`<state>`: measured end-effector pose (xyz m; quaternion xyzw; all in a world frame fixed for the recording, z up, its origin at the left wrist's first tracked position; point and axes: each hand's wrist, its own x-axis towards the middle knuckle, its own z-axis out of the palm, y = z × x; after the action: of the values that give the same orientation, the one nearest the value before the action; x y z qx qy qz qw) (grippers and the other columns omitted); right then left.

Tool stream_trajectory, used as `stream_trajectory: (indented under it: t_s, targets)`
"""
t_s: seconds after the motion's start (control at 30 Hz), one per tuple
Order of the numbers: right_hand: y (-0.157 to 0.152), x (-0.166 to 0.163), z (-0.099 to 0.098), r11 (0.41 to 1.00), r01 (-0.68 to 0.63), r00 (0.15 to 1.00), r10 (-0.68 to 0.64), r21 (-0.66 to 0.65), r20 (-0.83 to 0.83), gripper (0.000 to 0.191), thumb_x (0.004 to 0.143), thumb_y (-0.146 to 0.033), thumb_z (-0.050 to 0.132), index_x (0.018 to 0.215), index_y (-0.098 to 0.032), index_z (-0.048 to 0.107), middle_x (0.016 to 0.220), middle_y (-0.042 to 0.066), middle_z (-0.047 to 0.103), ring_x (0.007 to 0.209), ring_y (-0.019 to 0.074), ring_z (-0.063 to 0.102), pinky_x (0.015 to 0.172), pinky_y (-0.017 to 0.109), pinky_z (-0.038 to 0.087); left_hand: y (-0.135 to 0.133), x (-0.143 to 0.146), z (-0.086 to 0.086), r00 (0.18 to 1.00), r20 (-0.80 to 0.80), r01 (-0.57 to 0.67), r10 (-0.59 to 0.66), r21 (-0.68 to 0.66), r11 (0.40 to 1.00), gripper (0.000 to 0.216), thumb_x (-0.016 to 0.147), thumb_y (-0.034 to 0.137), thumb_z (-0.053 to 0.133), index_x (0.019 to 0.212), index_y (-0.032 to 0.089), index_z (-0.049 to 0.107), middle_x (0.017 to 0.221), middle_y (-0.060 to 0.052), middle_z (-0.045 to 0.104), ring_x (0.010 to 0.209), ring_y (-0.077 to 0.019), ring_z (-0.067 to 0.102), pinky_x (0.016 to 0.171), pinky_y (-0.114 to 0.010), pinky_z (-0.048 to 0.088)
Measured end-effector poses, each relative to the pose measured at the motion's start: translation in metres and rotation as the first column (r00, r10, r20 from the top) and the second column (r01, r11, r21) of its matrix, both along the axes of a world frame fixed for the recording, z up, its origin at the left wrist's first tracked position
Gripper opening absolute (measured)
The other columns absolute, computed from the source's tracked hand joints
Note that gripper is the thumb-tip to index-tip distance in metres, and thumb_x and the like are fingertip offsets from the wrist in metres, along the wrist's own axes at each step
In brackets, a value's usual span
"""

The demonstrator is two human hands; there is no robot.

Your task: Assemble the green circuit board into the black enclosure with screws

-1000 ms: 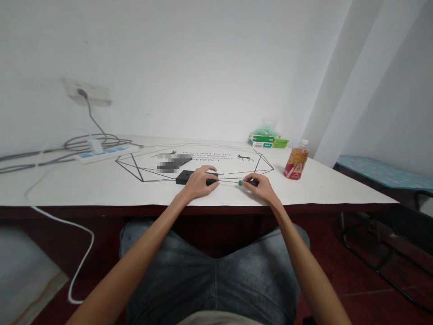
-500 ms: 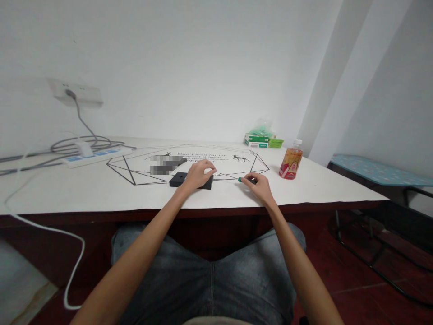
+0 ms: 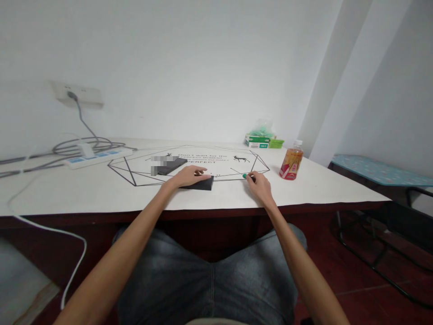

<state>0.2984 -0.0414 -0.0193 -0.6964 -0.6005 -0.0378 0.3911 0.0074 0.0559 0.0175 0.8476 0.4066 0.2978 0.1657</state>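
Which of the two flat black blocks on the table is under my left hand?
The nearer flat black block, under the left hand; the farther black block lies untouched.

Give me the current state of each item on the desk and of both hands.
Flat black rectangular box: lying flat, under left hand.
Left hand: resting flat on it.
Green-tipped thin screwdriver: gripped, shaft pointing left.
Right hand: closed on its handle.
Orange drink bottle: upright, capped.
White power strip: lying flat, something plugged in.

Both arms reach forward, forearms bare. The left hand [image 3: 187, 176] lies flat, palm down, fingers stretched toward the right. The right hand [image 3: 260, 186] is half curled, fingertips pinched together at its far end.
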Motion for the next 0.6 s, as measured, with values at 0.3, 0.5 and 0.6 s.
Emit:
stream_trajectory:
  t_s: [0.3,0.5,0.6]
  targets:
    - [0.013,-0.02,0.008,0.981,0.103,0.936,-0.039,-0.165,0.351,0.029,0.095,-0.035,0.049,0.114,-0.018,0.062,0.108,0.017,0.059,0.102,0.0299,0.056,0.076,0.036,0.041,-0.02,-0.02,0.002,0.994,0.102,0.037,-0.037,-0.006,0.999,0.052,0.048,0.051,0.085,0.094,0.027,0.079,0.103,-0.009,0.076,0.104,-0.0313,0.066,0.095,-0.038,0.047]
    - [0.006,-0.029,0.014,0.988,0.061,0.962,-0.095,0.14,0.255,0.037,0.094,-0.048,0.053,0.112,-0.017,0.064,0.113,0.017,0.062,0.107,0.0291,0.054,0.073,0.032,0.041,-0.029,0.003,0.02,0.774,0.628,0.024,0.076,-0.149,0.989,0.049,0.055,0.052,0.085,0.091,0.02,0.077,0.095,-0.009,0.077,0.1,-0.0319,0.067,0.091,-0.039,0.05]
    - [0.004,-0.055,0.027,0.975,-0.036,0.997,0.019,0.217,0.081,0.043,0.095,-0.056,0.047,0.101,-0.018,0.067,0.098,0.012,0.068,0.094,0.0236,0.06,0.071,0.029,0.04,-0.036,0.025,0.028,0.405,0.906,0.145,0.118,-0.192,0.971,0.054,0.076,0.065,0.065,0.097,0.015,0.073,0.092,-0.011,0.075,0.097,-0.0288,0.068,0.086,-0.038,0.054]
